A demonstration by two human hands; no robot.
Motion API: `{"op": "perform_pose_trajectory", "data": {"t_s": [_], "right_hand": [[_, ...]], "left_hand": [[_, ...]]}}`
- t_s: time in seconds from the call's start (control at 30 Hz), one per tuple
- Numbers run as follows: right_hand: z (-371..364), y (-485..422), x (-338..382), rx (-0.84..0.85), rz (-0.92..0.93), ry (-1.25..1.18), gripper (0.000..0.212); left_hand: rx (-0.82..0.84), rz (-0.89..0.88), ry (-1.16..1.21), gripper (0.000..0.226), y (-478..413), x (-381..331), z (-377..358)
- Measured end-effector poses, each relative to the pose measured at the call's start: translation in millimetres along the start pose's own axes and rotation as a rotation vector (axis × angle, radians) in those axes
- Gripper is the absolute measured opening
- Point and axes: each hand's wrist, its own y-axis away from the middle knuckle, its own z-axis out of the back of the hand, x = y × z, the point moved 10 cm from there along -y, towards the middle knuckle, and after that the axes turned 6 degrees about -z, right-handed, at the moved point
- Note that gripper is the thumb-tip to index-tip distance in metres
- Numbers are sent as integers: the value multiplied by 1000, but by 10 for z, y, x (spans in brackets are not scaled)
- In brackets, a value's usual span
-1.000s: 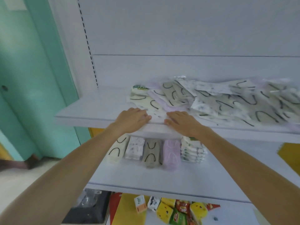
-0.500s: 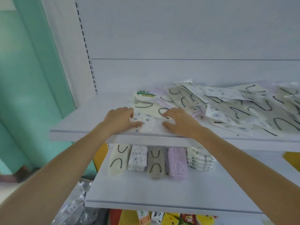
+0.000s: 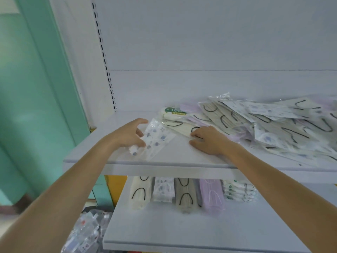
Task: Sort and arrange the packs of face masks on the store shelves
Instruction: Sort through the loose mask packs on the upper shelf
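Note:
A loose heap of mask packs (image 3: 264,125) covers the right part of the upper shelf (image 3: 182,157). My left hand (image 3: 127,136) grips a white pack with blue prints (image 3: 156,139), pulled clear of the heap toward the shelf's left front. My right hand (image 3: 207,139) lies flat with its fingers on a cream pack with black ear loops (image 3: 180,126) at the heap's left edge. On the lower shelf (image 3: 182,225) stands a row of sorted packs (image 3: 189,192): cream, blue-print, grey, lilac, then a white stack.
The left end of the upper shelf is bare. A slotted white upright (image 3: 104,57) and a teal wall (image 3: 34,106) lie to the left. Clear plastic bags (image 3: 85,232) lie on the floor at lower left.
My left hand has drawn the blue-print pack left and out of the heap and now grips it. My right hand has shifted slightly right, onto the cream pack. The camera view has tilted upward.

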Motion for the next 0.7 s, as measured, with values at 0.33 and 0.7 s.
{"op": "perform_pose_trajectory", "data": {"t_s": [0.33, 0.7], "right_hand": [[951, 68, -1515, -436, -355, -294, 39], [971, 213, -2845, -220, -648, 47, 33]], "left_hand": [[-315, -311, 807, 45, -205, -691, 254], [-400, -225, 601, 45, -1114, -1868, -1073]]}}
